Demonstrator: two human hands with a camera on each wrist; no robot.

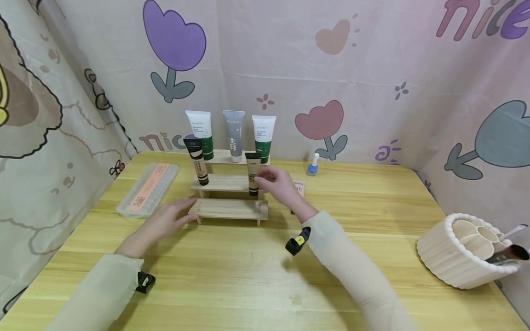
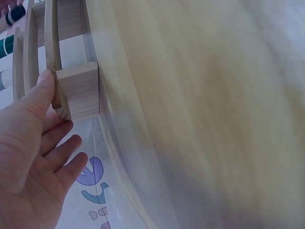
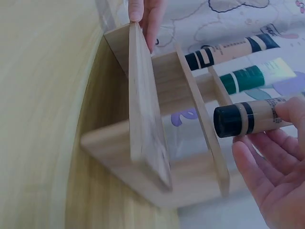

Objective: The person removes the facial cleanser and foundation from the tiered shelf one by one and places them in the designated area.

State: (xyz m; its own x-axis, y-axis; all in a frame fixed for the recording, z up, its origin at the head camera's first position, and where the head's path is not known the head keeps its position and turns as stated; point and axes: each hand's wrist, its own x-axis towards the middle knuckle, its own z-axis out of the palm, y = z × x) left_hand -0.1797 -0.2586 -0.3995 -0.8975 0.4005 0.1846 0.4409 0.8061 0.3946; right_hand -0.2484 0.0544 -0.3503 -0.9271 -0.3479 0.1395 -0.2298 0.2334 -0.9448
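A three-tier wooden stand (image 1: 229, 208) stands near the back of the table. My left hand (image 1: 167, 218) pinches the left end of its lowest shelf (image 2: 53, 43), thumb and fingers on either side of the board. With thumb and fingers my right hand (image 1: 281, 186) holds a tan tube (image 1: 253, 172), black cap down, over the right end of the middle shelf. In the right wrist view the cap (image 3: 228, 121) overlaps that shelf's edge. Another tan-and-black tube (image 1: 198, 163) leans on the middle shelf's left end. Up top are two white-and-green tubes (image 1: 263, 135) and a grey-blue tube (image 1: 234, 135).
Left of the stand lies a clear plastic case (image 1: 163, 179) with a pink label. A blue nail polish bottle (image 1: 312, 169) stands at the back right. Partly behind my right wrist is a small pink packet (image 1: 300, 186). A cream ribbed holder (image 1: 443, 255) with a brush sits far right.
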